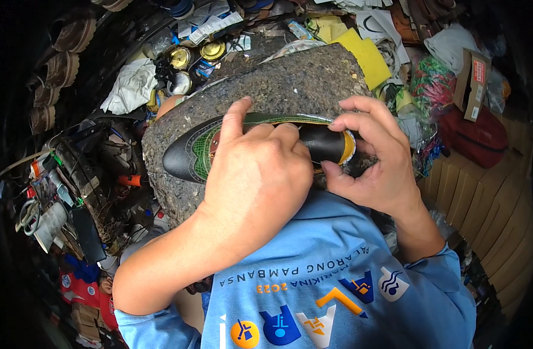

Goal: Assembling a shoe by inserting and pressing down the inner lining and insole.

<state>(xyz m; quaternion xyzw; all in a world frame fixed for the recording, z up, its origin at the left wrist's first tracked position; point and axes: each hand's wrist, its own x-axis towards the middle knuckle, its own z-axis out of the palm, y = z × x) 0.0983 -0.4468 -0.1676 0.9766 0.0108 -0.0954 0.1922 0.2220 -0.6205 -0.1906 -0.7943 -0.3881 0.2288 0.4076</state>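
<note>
A black leather shoe [182,157] with green reptile-patterned panels lies sole down on the stone block, its toe to the left. My left hand [258,174] covers the middle of it. The index finger stretches over the far side, while the other fingers bend into the shoe's opening. A smooth black lining piece [324,141] with a yellow end shows in the heel part. Around the heel curls my right hand [386,163], with thumb and fingertips at the two edges of the opening. What my left fingertips touch inside is hidden.
The big rough stone block [295,75] sits against my lap. Beyond it lie open tins [213,50], a white crumpled bag [130,87] and yellow sheets [365,58]. Scissors [29,214] and tools clutter the left. A cardboard box [473,84] and dark red bag [475,136] are at right.
</note>
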